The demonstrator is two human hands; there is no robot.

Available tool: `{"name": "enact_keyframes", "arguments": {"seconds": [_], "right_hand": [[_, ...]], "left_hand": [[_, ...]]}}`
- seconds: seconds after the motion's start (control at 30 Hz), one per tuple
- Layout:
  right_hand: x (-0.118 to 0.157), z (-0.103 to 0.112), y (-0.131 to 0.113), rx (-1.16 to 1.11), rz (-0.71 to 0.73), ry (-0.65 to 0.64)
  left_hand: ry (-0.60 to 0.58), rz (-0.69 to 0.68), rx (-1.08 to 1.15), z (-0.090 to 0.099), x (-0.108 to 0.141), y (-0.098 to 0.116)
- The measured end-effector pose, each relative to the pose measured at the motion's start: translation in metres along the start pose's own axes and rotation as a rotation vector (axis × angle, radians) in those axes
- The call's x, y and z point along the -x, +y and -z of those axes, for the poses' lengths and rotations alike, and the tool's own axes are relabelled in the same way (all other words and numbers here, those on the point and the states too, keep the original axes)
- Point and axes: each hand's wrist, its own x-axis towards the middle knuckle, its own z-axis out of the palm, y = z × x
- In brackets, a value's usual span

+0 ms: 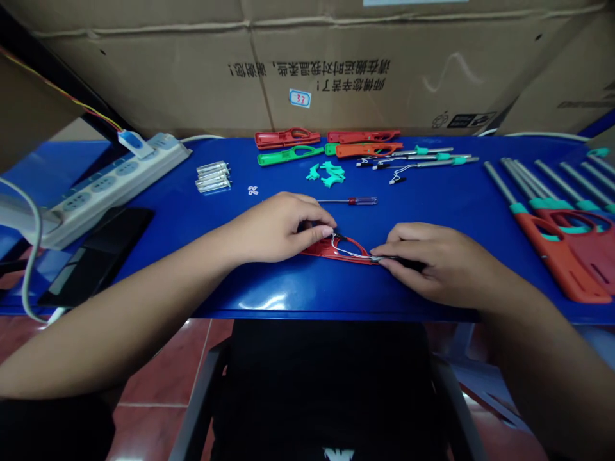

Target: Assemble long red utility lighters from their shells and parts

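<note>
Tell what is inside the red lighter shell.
Thin wires lie in the red lighter shell; the left hand and right hand cover its ends, hiding what is there.

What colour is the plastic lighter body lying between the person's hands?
Red, shown best in the head view: a curved plastic lighter shell.

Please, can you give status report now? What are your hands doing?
Left hand at white wires in red lighter shell. Right hand pinching metal tube at shell's end. Screwdriver nearby, not in the way.

Head-worn view — looking forward and down across the blue table (432, 211)
</note>
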Motion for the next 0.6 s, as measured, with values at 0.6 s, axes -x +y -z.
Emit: {"name": "enact_keyframes", "arguments": {"seconds": [0.6], "right_hand": [[-0.034, 0.006, -0.017, 0.01, 0.043, 0.059]], "left_hand": [[-0.005, 0.147, 0.084, -0.005, -0.001, 0.001]]}}
